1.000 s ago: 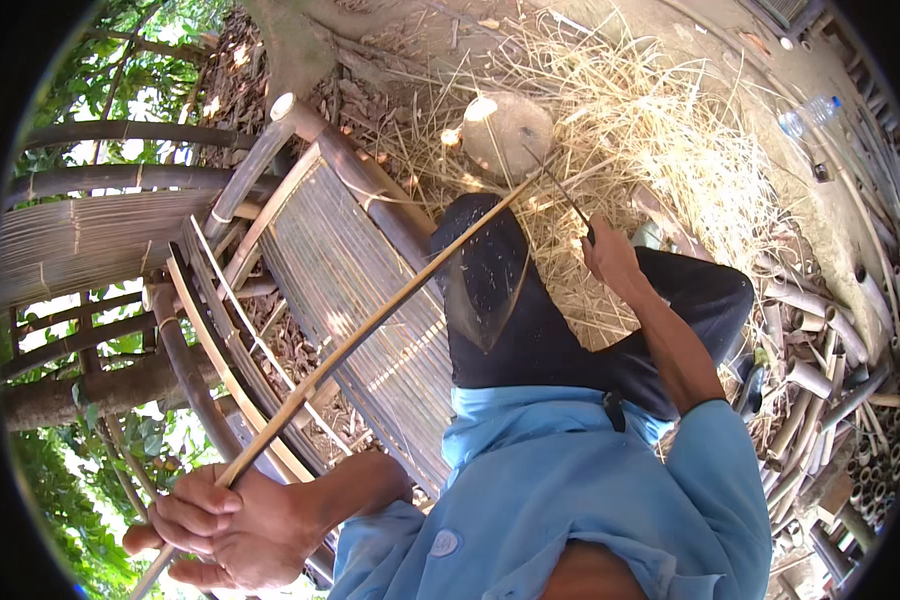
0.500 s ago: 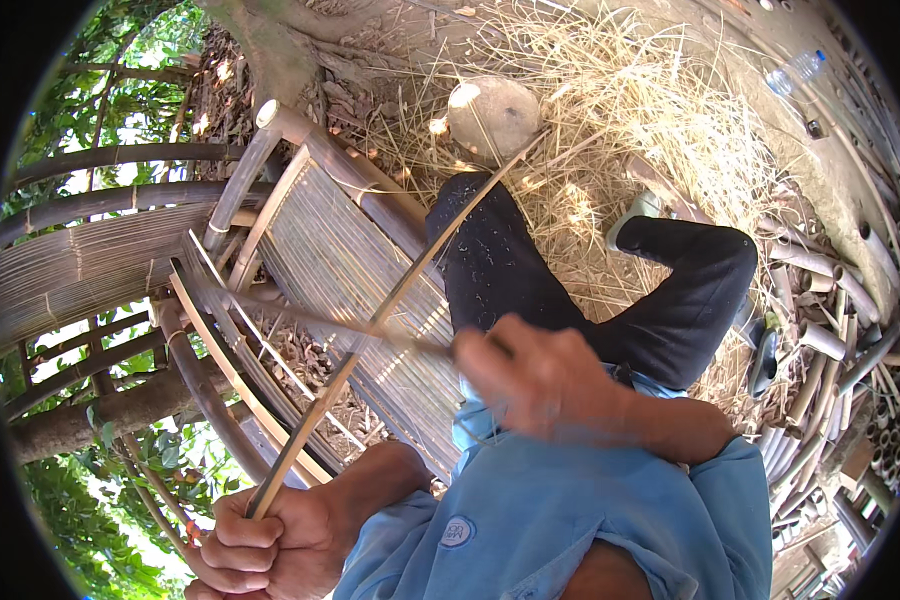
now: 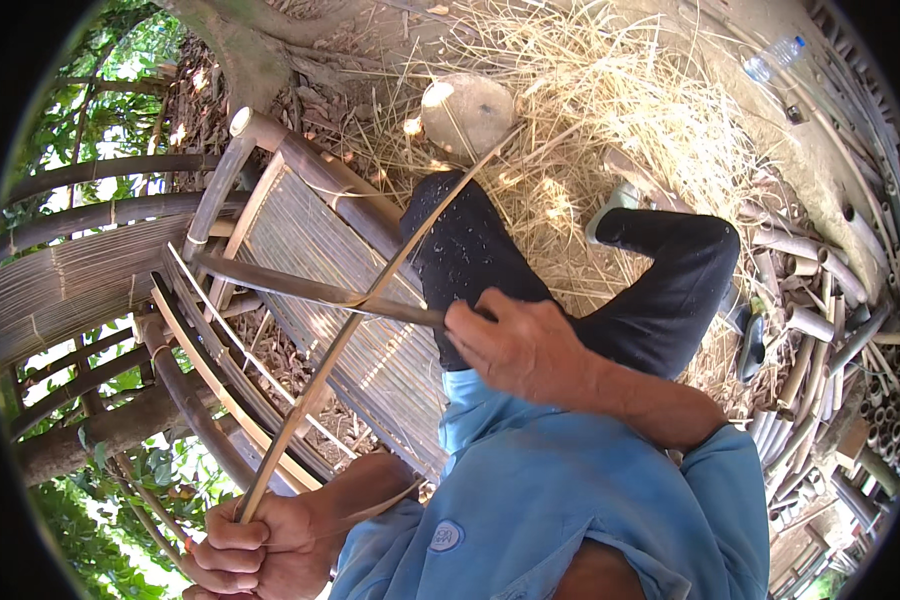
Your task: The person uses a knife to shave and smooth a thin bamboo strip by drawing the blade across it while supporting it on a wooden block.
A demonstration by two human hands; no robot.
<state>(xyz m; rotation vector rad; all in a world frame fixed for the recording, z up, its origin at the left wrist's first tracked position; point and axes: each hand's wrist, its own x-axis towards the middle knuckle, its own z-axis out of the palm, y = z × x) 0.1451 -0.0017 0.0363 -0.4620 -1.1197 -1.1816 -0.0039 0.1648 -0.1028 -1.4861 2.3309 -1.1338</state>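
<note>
My left hand (image 3: pixel 255 548) is closed around the lower end of a long, thin bamboo strip (image 3: pixel 315 385). The strip rises diagonally past my knee toward a round wooden block (image 3: pixel 467 115) on the ground. In my right hand (image 3: pixel 520 345), in front of my waist, is a long knife (image 3: pixel 280 281), its handle mostly hidden by my fingers. Its dark blade points left and crosses the strip near mid-length, touching it. A thin, pale shaving (image 3: pixel 385 503) curls beside my left wrist.
A bamboo slatted bench (image 3: pixel 315 235) stands at my left. Straw-like shavings (image 3: pixel 620 90) cover the ground ahead. Cut bamboo pieces (image 3: pixel 810 322) are piled at the right, below a clear plastic bottle (image 3: pixel 773 60). My dark-trousered legs (image 3: pixel 490 245) are bent in front of me.
My right hand and the knife have moved slightly up, and the blade, smeared by motion before, now shows sharply. My left hand keeps its grip on the strip. The whole view has shifted a little.
</note>
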